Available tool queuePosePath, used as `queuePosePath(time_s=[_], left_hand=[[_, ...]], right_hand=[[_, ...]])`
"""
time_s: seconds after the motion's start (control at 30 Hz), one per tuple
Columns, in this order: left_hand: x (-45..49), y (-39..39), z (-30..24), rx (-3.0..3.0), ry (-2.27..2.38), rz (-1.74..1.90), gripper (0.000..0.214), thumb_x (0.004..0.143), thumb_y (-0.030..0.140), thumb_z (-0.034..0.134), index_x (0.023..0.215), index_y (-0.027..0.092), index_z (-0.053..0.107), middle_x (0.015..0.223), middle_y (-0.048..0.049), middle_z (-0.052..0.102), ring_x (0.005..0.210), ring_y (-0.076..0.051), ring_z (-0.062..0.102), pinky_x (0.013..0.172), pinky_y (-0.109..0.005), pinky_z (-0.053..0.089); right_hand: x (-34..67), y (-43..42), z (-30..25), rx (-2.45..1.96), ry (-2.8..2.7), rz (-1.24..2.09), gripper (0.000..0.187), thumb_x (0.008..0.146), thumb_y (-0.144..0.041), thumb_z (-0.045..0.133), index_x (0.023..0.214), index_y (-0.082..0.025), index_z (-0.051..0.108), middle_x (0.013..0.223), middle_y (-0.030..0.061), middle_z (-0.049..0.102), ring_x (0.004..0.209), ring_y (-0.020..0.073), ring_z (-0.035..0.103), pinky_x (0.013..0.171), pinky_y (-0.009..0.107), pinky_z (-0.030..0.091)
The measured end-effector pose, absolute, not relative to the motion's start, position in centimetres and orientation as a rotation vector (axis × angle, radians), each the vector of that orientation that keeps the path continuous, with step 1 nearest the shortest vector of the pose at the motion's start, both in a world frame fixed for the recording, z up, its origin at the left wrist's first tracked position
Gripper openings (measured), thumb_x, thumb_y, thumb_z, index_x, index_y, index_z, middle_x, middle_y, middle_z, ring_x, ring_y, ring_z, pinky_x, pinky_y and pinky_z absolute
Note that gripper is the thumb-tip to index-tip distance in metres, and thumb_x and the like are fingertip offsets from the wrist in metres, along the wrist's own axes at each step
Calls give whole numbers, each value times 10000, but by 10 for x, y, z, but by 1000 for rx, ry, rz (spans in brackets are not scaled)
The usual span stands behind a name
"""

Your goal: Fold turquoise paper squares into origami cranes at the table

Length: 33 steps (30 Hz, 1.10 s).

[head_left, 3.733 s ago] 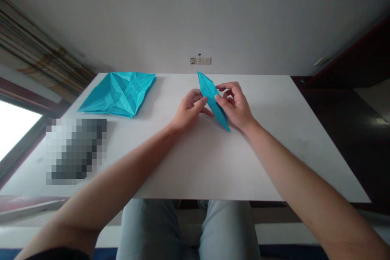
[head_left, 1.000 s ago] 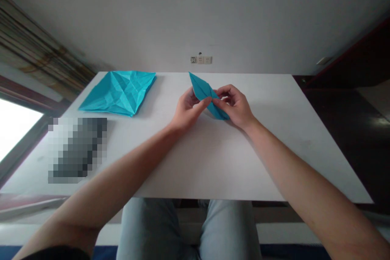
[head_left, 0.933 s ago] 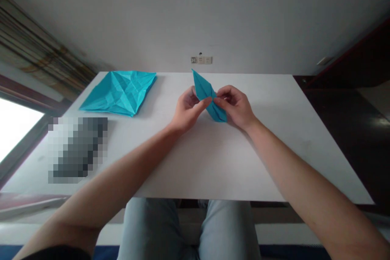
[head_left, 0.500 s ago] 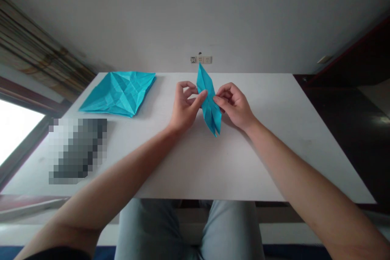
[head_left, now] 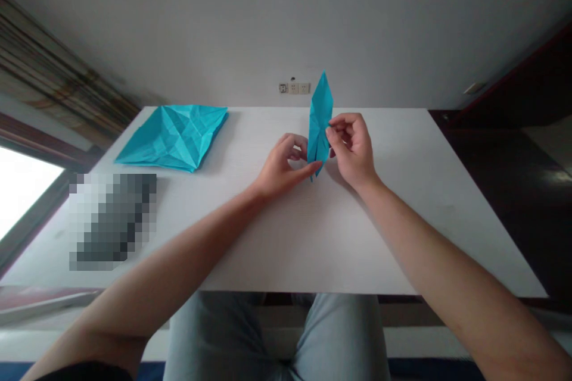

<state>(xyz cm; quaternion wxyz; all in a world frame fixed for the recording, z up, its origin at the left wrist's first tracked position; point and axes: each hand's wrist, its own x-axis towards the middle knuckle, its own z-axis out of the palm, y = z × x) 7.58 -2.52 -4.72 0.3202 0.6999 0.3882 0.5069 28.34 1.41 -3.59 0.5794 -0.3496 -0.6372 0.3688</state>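
Note:
A folded piece of blue origami paper, long and diamond-shaped with a split lower end, is held up above the table. My right hand pinches its right edge near the middle between thumb and fingers. Around its lower part is my left hand, the thumb across the front of the split points and the fingers partly hidden behind. Over on the left of the table lies a larger blue creased sheet, apart from both hands.
Both forearms rest over a white table. A pixelated dark object lies near its left side. The wall with a row of sockets stands behind the far edge, and a curtain hangs at the left.
The folded paper has moved right and up and turned more upright. My left thumb has slid from its middle down to the split end; my right hand still pinches the right edge.

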Motion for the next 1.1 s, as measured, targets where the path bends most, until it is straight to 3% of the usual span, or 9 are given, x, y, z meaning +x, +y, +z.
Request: queuePosePath(time_s=[0.2,0.4,0.5,0.67,0.8,0.97,1.1], left_hand=[[79,-30,-44,1880,1120,1235,203,902,204,887,1001,238,714,1010,-11,806,838,-161,800,824,-295,662],[78,-35,-38,1897,1212,1093,90,996,269,838,998,239,753,853,4,808,746,-172,791,704,-271,579],[76,-36,-37,1956,1174,1127,123,964,287,830,1017,236,732,966,-21,828,811,-181,808,786,-309,611],[75,-33,-41,1884,1116,1392,493,941,474,911,1270,257,616,1305,-83,776,1067,-219,827,964,-370,654],[78,-28,-47,1842,1107,1511,618,944,433,940,1412,277,567,1355,-77,755,1077,-200,819,968,-356,660],[79,-22,-54,1824,1124,1549,555,1022,445,888,1452,275,580,1286,-71,778,1032,-185,808,871,-313,679],[78,-21,-53,1748,1174,1593,364,1108,551,816,1289,280,655,1218,-72,792,1006,-191,810,763,-283,649]], right_hand=[[289,23,-43,-845,-1470,821,543,1037,-850,808,1227,-355,690,1128,48,655,844,201,630,584,325,520],[301,40,-49,-850,-1395,760,571,1024,-869,815,1220,-347,693,1109,52,656,786,186,630,552,316,490],[301,41,-49,-865,-1378,753,591,1009,-882,824,1211,-343,690,1084,49,653,779,186,624,541,306,470],[293,27,-42,-871,-1422,804,595,988,-882,852,1177,-338,704,1062,35,676,814,195,633,561,305,482],[288,14,-38,-835,-1574,837,524,1048,-817,834,1164,-316,732,1057,33,720,859,196,662,594,309,478],[287,13,-43,-762,-1678,794,476,1105,-769,787,1187,-302,745,1019,24,724,855,187,669,634,308,479],[287,17,-48,-719,-1696,754,443,1123,-734,782,1235,-308,735,997,12,693,824,177,651,645,305,496]])
